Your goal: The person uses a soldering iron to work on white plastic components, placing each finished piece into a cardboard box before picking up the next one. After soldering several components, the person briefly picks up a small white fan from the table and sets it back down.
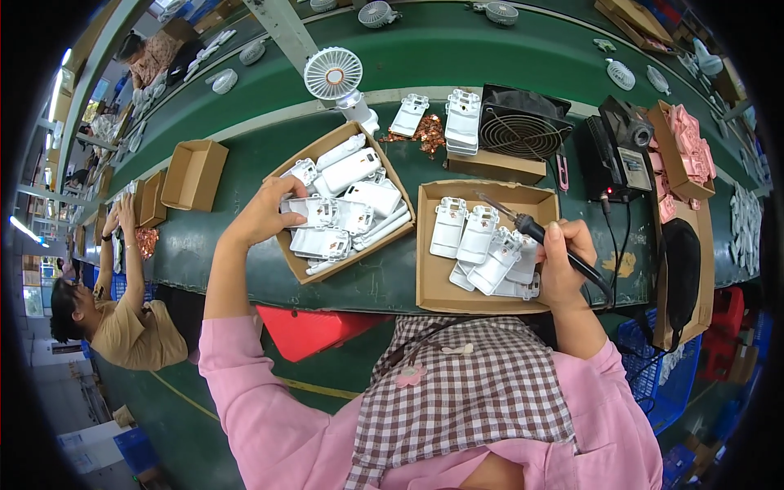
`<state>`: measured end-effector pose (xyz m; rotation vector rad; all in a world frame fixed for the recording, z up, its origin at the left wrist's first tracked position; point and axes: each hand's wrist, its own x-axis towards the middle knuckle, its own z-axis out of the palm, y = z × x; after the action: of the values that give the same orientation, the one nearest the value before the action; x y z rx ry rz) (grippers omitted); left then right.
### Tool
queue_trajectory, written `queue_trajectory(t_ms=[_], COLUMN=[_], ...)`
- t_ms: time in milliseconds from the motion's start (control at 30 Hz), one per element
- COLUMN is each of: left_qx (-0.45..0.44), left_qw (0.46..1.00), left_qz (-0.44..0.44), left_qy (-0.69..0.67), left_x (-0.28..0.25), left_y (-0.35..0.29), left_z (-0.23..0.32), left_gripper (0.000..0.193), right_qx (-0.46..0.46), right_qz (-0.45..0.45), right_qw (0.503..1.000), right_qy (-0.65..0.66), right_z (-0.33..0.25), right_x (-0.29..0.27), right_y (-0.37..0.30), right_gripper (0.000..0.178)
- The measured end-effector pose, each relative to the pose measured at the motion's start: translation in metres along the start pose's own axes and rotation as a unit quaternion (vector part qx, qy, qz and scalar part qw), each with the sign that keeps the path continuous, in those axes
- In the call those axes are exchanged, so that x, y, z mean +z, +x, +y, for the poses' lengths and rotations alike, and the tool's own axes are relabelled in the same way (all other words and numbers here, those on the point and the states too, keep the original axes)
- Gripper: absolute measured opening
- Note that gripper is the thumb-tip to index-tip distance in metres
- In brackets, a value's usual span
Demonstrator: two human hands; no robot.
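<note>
My right hand (563, 265) is closed round the black handle of a soldering iron (532, 230). Its metal tip points up and left above the right cardboard box (523, 306), where several white plastic housings (447, 229) lie overlapping. Over the left cardboard box (336, 273), my left hand (268, 211) pinches the end of a white housing (317, 212) between thumb and fingers. More white housings and smooth covers (349, 171) fill that box around it.
Behind the boxes stand a white handheld fan (333, 75), a stack of housings (462, 122), copper-coloured bits (428, 135) and a black fan unit (523, 131). A corded black device (616, 159) and pink parts (690, 147) are right. A co-worker (122, 327) is left.
</note>
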<state>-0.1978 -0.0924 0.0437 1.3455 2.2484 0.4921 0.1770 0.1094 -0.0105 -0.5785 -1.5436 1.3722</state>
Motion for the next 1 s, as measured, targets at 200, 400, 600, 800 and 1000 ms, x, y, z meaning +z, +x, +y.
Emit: queue_trajectory(t_ms=[200, 400, 600, 800, 1000], left_qx=[0.044, -0.003, -0.021, 0.093, 0.008], left_qw=[0.997, 0.999, 0.993, 0.992, 0.999], left_qz=[-0.03, -0.038, -0.052, -0.06, -0.003], left_qy=[0.059, 0.012, -0.101, 0.065, 0.031], left_x=[-0.004, -0.021, -0.013, 0.015, 0.029], left_y=[0.002, -0.005, -0.018, -0.043, -0.062], left_z=[-0.008, -0.003, -0.009, 0.02, 0.03], left_gripper=[0.032, 0.03, 0.027, 0.038, 0.04], right_qx=[0.0, 0.005, 0.012, 0.013, 0.028], right_qz=[-0.008, -0.004, -0.006, -0.012, -0.02], right_qw=[1.0, 1.0, 1.0, 1.0, 0.999], right_qy=[-0.003, 0.005, 0.01, 0.011, 0.023], right_z=[0.0, 0.0, -0.002, -0.002, -0.002], right_x=[0.001, 0.0, 0.001, -0.002, -0.001], right_y=[0.001, 0.002, 0.002, 0.004, 0.004], right_gripper=[0.018, 0.018, 0.019, 0.019, 0.018])
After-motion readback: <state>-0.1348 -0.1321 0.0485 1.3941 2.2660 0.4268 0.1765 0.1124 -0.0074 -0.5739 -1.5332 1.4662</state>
